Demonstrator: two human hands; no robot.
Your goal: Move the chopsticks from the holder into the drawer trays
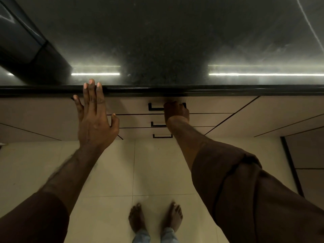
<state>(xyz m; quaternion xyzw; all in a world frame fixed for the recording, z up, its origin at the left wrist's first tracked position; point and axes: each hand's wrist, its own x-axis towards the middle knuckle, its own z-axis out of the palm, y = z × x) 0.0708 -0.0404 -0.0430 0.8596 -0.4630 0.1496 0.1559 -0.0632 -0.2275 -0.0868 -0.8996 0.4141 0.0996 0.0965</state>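
Note:
My right hand grips the black handle of the top drawer, which sits flush and closed under the dark countertop. Its fingers curl round the right end of the handle. My left hand is held out flat with straight fingers, its fingertips reaching the counter's front edge to the left of the drawers. No chopsticks, holder or drawer trays are in view.
Two more closed drawers with black handles lie below the top one. Beige cabinet doors flank them. A dark object stands on the counter at far left. My bare feet stand on the pale tiled floor.

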